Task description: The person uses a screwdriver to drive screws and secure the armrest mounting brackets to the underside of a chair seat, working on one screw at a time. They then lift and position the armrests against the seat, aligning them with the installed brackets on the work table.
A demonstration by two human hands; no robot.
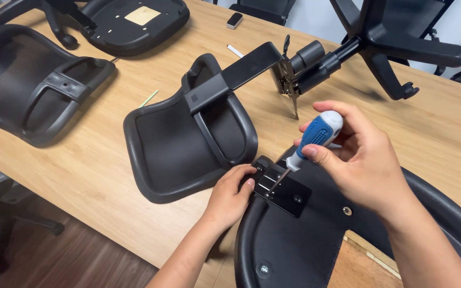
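Two bare hands work over a wooden table (108, 160) strewn with office-chair parts. Right hand (356, 160): fingers curled around the blue-and-white handle of a screwdriver (316, 138), which slants down and to the left so that its thin shaft meets a black metal bracket plate (281, 189). Left hand (230, 197): fingertips pressed against the near-left corner of the same plate, thumb tucked beneath, holding nothing loose. The plate lies on the underside of a black seat base (294, 245), which occupies the lower right of the view and overhangs the table's near edge; a bolt head shows on it just right of the plate. Touching the plate's far-left edge lies a black mesh backrest (182, 144), concave side up, with a flat black support bar (241, 72) running from its upper rim toward the far right. Beyond that bar rests a chair tilt mechanism (305, 66) joined to a star-shaped wheel base (396, 42) tipped on its side. At far left lies a second mesh backrest (22, 85), and behind it another seat pan (134, 24) bearing a pale square patch. A small green stick (149, 98) lies on the bare wood between the two backrests.
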